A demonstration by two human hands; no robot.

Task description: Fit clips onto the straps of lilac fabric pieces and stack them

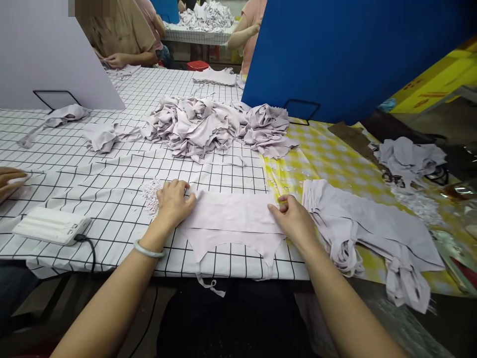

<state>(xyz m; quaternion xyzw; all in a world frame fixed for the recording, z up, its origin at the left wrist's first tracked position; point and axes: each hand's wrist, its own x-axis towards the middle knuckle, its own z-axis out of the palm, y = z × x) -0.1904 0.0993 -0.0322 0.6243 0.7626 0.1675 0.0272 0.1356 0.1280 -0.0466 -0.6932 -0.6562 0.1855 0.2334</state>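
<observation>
A pale lilac camisole [234, 211] lies flat before me at the table's front edge, its thin straps toward me and one hanging over the edge. My left hand [175, 201], with a pale bangle on its wrist, has curled fingers closed at the camisole's left side. At the opposite side, the thumb and fingers of my right hand [294, 221] pinch the fabric's edge. Just left of my left hand sits a small heap of fabric scraps [151, 195]. To the right, a stack of similar camisoles [365, 219] lies with its straps bunched toward me.
A large crumpled garment pile [201, 124] lies farther back. A white power bank [52, 224] with a black cable is at left, near another person's hand [11, 181]. A blue panel [335, 54] and a pale panel [48, 54] stand upright on the table. Other people sit beyond.
</observation>
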